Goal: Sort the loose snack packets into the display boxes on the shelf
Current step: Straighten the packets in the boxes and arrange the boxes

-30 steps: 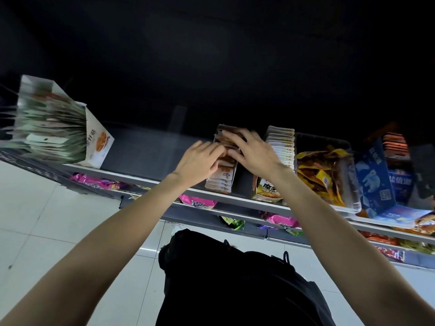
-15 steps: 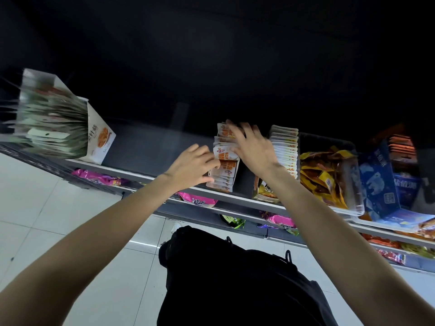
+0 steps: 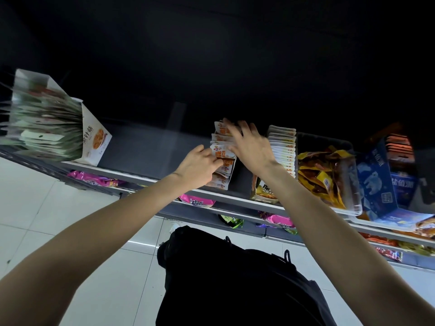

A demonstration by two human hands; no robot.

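Orange-and-white foil snack packets (image 3: 222, 152) pinched at the row's near end by left hand (image 3: 199, 167) — likely to steady it. Right hand (image 3: 250, 144), fingers spread flat, pressing the far packets back, seemingly squaring the row on the grey metal shelf (image 3: 150, 149) — beside a white packet stack (image 3: 283, 147).
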